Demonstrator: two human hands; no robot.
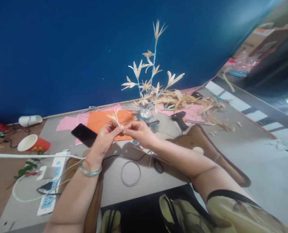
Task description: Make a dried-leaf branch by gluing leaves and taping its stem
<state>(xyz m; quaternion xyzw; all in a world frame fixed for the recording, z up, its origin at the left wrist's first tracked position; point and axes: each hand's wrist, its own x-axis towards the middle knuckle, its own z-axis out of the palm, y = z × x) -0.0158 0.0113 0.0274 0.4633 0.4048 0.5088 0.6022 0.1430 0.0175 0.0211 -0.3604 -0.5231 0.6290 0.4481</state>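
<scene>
Here we are at the grey table [110,194], and both hands meet over a bright orange sheet [97,119]: the left hand [107,135], a pale green bangle [89,173] round its wrist, has its fingers clamped on the thin stem of a small flower of pale dried husk [114,116], petals fanning up above the grip! Right alongside, the right hand [142,132] has its fingers together too, pinching at the stem, fingertips touching the left's. Beyond them rises a tall branch of pale husk flowers on blue-wrapped stems [154,60], set against the deep blue wall [68,48]. Off the left hand, a black smartphone [84,134] lies partly on the orange; farther left, a red-and-white paper cup [40,144] is on its side. Over to the right, a black glue gun [180,120] rests near a heap of dried husks [180,98], and nearer the body lies a thin grey ring [122,179].
</scene>
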